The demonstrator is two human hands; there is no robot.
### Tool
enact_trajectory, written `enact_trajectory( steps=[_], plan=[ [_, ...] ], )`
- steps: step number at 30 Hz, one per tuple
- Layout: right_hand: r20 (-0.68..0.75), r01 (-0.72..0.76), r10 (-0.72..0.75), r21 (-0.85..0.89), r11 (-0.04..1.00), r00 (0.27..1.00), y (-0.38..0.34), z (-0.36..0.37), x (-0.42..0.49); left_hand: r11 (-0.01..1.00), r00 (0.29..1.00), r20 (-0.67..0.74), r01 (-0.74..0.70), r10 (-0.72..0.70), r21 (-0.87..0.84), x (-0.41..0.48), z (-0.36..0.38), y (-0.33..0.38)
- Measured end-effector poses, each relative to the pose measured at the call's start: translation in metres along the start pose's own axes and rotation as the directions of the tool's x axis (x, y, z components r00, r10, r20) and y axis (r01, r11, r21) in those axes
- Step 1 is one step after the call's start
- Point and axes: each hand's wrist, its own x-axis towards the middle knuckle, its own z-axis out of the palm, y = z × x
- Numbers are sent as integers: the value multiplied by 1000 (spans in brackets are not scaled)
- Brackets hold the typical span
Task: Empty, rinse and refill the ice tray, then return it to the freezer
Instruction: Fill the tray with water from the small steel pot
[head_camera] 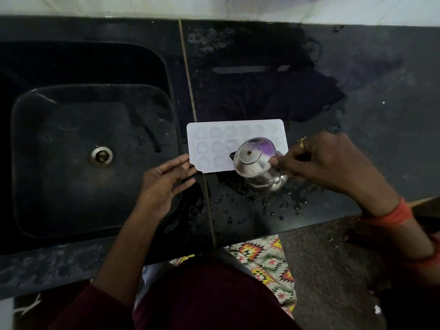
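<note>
The ice tray (214,144) lies flat on the wet desk (371,86) at frame centre, just right of the sink (59,144). Your left hand (164,184) touches its lower-left corner, fingers nearly straight. Your right hand (328,160) curls its fingers round a steel jug (254,163) tilted over the tray's right end.

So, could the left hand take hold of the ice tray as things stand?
Probably yes: the left hand touches the ice tray's near left corner, and the steel jug in the right hand covers only its right part.

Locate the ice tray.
Head view: the ice tray lies on the black counter right of the sink, left hand at its near corner, steel jug over its right end.
</note>
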Motion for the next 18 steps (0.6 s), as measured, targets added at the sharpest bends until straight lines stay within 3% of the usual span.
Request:
enact_trajectory(
  steps=[18],
  plan=[
    [0, 10, -10, -59, 998, 1000, -2, -1, -1, 1000, 1000, -4, 13, -13, 7, 4, 0, -3]
  ],
)
